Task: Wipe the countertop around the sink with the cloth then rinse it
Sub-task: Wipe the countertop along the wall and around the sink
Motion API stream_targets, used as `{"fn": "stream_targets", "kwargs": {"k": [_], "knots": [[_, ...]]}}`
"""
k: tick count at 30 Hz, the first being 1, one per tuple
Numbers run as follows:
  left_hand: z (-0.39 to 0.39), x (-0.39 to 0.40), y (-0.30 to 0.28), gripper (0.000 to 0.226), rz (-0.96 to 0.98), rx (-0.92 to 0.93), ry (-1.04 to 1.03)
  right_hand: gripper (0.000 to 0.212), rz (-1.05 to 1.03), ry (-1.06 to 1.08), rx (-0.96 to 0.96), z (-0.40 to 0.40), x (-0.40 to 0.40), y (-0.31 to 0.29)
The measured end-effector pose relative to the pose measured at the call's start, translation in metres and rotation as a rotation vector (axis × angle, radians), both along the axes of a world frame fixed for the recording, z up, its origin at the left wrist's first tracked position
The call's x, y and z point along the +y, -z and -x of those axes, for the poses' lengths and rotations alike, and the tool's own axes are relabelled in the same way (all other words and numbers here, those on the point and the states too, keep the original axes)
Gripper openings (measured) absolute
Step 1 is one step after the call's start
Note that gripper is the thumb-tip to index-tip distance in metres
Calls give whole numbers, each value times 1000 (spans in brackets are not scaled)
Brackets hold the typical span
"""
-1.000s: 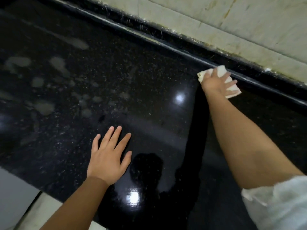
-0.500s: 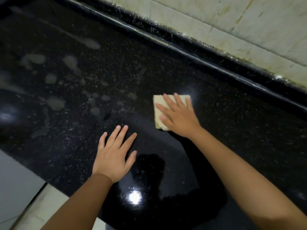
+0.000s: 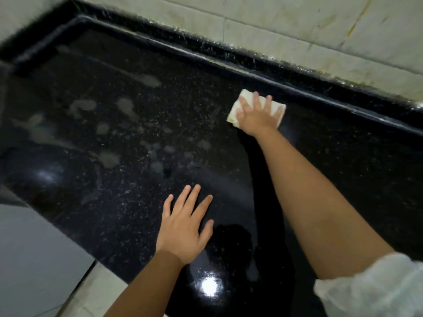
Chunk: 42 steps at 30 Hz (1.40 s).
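Observation:
A folded pale cloth (image 3: 279,112) lies flat on the black speckled countertop (image 3: 142,138), close to the raised back rim. My right hand (image 3: 256,115) presses down on the cloth with spread, straight fingers and covers most of it. My left hand (image 3: 185,227) rests palm-down on the counter nearer the front edge, fingers straight and apart, holding nothing. Grey smears and dried water marks (image 3: 109,159) cover the counter's left half. No sink is in view.
A raised black rim (image 3: 320,97) runs along the back and turns at the far left corner, under a stained pale tiled wall (image 3: 274,28). The counter's front edge (image 3: 96,255) drops to a pale floor at the lower left. A lamp glare (image 3: 209,287) reflects near the front.
My right hand slid the cloth from the back rim toward the counter's middle, then out again to near the rim. My left hand stayed planted flat.

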State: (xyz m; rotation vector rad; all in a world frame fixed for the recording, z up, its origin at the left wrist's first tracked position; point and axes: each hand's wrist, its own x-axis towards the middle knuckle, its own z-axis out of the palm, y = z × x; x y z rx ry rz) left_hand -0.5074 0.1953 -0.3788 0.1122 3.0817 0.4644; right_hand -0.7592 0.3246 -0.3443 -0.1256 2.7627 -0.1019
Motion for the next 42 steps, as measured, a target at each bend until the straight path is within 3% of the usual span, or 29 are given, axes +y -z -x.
{"fn": "stream_targets", "kwargs": {"k": [3,5,8,12,17,22,25,31,34,40,42], "knots": [[-21,-16,-15,47,100,57,-54,48,128,-278,-1,-42,-50,-6],[-11,-28,-19,48,82,21,-55,48,106,-413,57,-74,-56,-8],[0,-31,-21,49,118,13,-33,49,85,-493,32,-120,-29,-3],[10,-32,-16,53,108,-66,-28,72,29,-512,81,-167,30,9],[13,-28,-17,79,69,-139,-60,59,2,-316,61,-191,86,12],[11,-26,-25,52,156,-205,-35,76,44,-52,101,-196,66,10],[10,-32,-28,47,56,-53,-10,49,72,147,90,-193,42,8],[-12,-95,-28,39,-155,183,21,50,85,414,111,-188,-22,8],[-42,-149,-21,37,-156,190,-44,50,82,320,83,-196,-81,8],[-73,-253,-17,50,-65,85,-285,67,115,-143,95,-255,-241,16],[-65,-276,-17,51,-13,43,-316,56,176,-215,103,-281,-268,18]]}}
